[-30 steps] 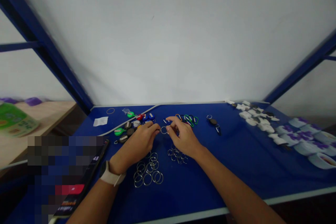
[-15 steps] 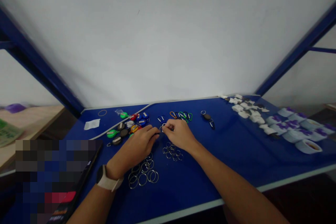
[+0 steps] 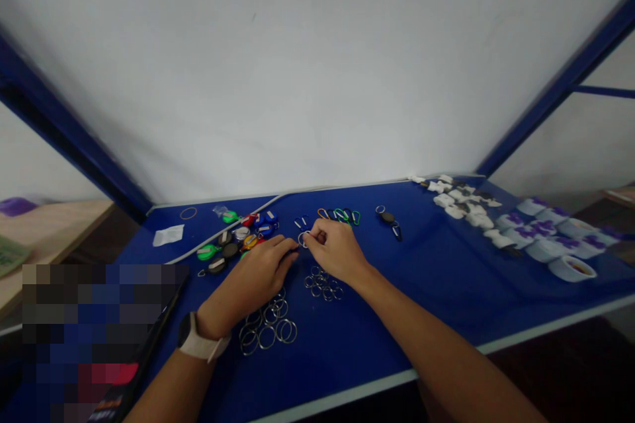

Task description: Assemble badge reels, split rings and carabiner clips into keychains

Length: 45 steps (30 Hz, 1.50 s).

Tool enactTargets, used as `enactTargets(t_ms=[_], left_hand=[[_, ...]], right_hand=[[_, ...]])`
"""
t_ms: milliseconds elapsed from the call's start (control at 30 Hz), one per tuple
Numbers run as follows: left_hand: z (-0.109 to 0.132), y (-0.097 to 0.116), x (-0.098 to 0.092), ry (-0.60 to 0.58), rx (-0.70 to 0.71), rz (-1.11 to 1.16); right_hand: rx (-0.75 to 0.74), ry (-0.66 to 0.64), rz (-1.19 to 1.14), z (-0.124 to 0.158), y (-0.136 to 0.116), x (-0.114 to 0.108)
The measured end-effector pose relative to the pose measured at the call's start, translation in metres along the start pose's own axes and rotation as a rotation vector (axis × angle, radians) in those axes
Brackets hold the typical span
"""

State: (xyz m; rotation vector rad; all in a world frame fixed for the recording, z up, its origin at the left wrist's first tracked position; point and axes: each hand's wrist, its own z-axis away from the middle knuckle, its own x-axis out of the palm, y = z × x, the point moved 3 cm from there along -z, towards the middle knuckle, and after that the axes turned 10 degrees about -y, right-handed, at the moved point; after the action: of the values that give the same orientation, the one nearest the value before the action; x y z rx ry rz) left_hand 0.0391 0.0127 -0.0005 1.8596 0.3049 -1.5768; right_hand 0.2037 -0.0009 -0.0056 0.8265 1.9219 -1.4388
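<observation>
The right hand (image 3: pixel 335 251) pinches a steel split ring (image 3: pixel 301 239), partly hidden by its fingers; the left hand (image 3: pixel 255 274) is pressed together just beside it, whether holding anything hidden.

A blue table (image 3: pixel 421 297) holds metal rings (image 3: pixel 268 325), colored clips (image 3: pixel 340 215) behind them, and white pieces (image 3: pixel 459 201) and tubs (image 3: pixel 570 268) to their right.

Layout on the desk (image 3: pixel 421 324): the left hand (image 3: pixel 251 277) and right hand (image 3: pixel 336 251) lie at centre, with a key ring (image 3: pixel 302 239) at the right hand's fingertips, between the two. Two piles of key rings lie before the hands: the larger pile (image 3: pixel 268 325) before the left, the smaller pile (image 3: pixel 321 284) before the right. Carabiners (image 3: pixel 340 215) lie behind the hands, badge reels (image 3: pixel 233 241) behind and left. A single reel (image 3: pixel 387 217) lies further right, then white pieces (image 3: pixel 456 201) towards the far edge, and round tubs (image 3: pixel 546 238) at the right.
</observation>
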Motion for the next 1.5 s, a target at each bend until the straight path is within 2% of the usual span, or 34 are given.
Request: enactTargets(t_ms=[100, 300, 567, 833, 1000, 1100, 1200, 1267, 1400, 1500], left_hand=[[0.000, 0.002, 0.003, -0.034, -0.002, 0.015], [0.000, 0.007, 0.007, -0.067, 0.005, 0.018], [0.000, 0.007, 0.001, 0.016, -0.017, 0.017], [0.001, -0.003, 0.001, 0.001, -0.047, 0.014], [0.003, -0.015, -0.001, 0.096, -0.038, 0.058], [0.005, -0.025, 0.002, 0.146, -0.069, 0.052], [0.006, -0.031, 0.005, 0.172, -0.091, 0.043], [0.006, -0.031, 0.004, 0.170, -0.086, 0.061], [0.007, -0.025, 0.000, 0.133, -0.106, 0.138], [0.007, -0.021, -0.005, 0.120, -0.151, 0.189]], right_hand=[[0.081, 0.015, -0.131, 0.000, 0.004, 0.007], [0.095, 0.011, -0.210, -0.001, 0.009, 0.020], [0.045, 0.041, -0.270, -0.002, 0.007, 0.012], [-0.059, -0.009, -0.194, -0.004, 0.007, 0.008], [-0.052, -0.044, -0.195, -0.005, 0.012, 0.006], [-0.074, -0.190, -0.176, -0.005, 0.014, 0.001], [-0.121, -0.495, -0.141, -0.003, 0.018, -0.005], [-0.119, -0.627, -0.121, -0.002, 0.023, -0.012], [-0.076, -0.775, -0.111, 0.000, 0.032, -0.017], [-0.053, -0.821, -0.098, 0.001, 0.035, -0.014]])
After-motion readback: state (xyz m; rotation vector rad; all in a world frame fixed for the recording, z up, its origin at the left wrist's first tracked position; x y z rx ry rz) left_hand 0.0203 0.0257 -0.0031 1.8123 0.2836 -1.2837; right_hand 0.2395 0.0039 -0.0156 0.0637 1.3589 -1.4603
